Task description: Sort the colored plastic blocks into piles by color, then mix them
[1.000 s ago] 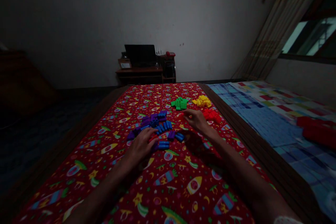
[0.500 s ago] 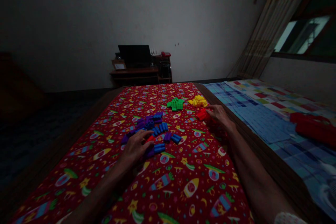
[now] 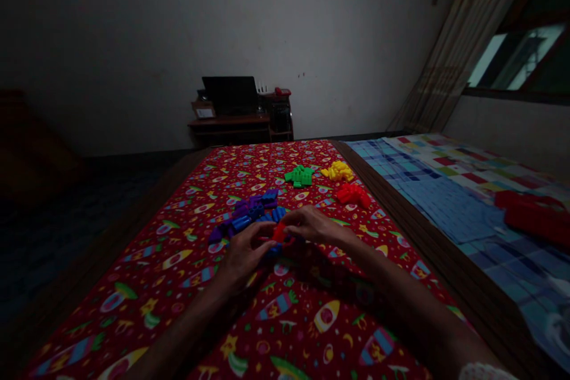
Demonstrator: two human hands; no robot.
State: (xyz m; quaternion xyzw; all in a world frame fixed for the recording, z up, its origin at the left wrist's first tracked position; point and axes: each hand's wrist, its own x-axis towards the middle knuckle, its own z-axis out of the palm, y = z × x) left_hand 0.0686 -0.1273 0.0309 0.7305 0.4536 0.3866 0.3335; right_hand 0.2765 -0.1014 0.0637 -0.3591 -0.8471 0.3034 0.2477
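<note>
Two bare hands meet above a dark red cotton-looking cloth printed with rockets and stars (image 3: 327, 314). The left hand (image 3: 244, 251) curls its thumb and fingers around a bright red plastic building block (image 3: 279, 230), and the right hand (image 3: 312, 225) pinches the same piece from the other side, so both grips are closed on it. Whether this is one block or several joined cannot be told, as fingers cover part of it.

Four groups of plastic blocks lie on the cloth. Three are of a single colour, one heap each: a green heap (image 3: 300, 176), a yellow heap (image 3: 338, 171) to its right, and a red heap (image 3: 352, 195) nearer the person than the yellow one. The fourth, a mixed cluster of blue and purple blocks (image 3: 243, 222), spreads just beyond the left hand; at least one more blue block (image 3: 275, 249) shows beneath the hands. Pieces overlap too closely for an exact count in any group.

One white knitted cuff (image 3: 483, 371) shows on the right forearm. Against the far wall stands one brown wooden desk (image 3: 231, 122), bearing one black flat screen (image 3: 230, 94) and one red telephone (image 3: 282, 92).
</note>
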